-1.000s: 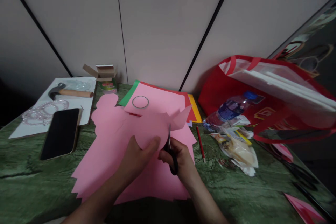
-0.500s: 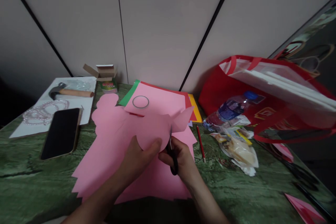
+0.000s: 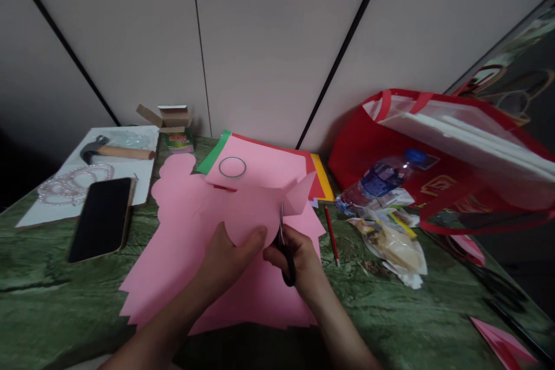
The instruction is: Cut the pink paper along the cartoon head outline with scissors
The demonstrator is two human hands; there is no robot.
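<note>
My left hand [image 3: 236, 251] grips a rounded piece of pink paper [image 3: 251, 211] by its lower edge, thumb on top. The fingers beneath it are hidden. My right hand [image 3: 297, 254] is closed on black-handled scissors [image 3: 287, 263], whose blades point away from me at the paper's right edge. A partly cut strip of the same paper [image 3: 299, 193] bends up beyond the blades. Under both hands lie large pink paper sheets [image 3: 173, 266], and several pink circles [image 3: 177, 165] rest at their upper left.
Left are a phone [image 3: 102, 219], a hammer [image 3: 125, 152], a string of beads [image 3: 71, 185] and a small open box [image 3: 176, 130]. A red pencil [image 3: 332, 237], a water bottle [image 3: 377, 179], a plastic packet [image 3: 396, 245] and a red bag [image 3: 355, 139] stand or lie right. Coloured sheets [image 3: 321, 176] lie behind.
The cut strip beyond the scissors has shifted slightly left and down. The scissor blades look a little more apart. My left hand keeps its hold on the paper almost unmoved.
</note>
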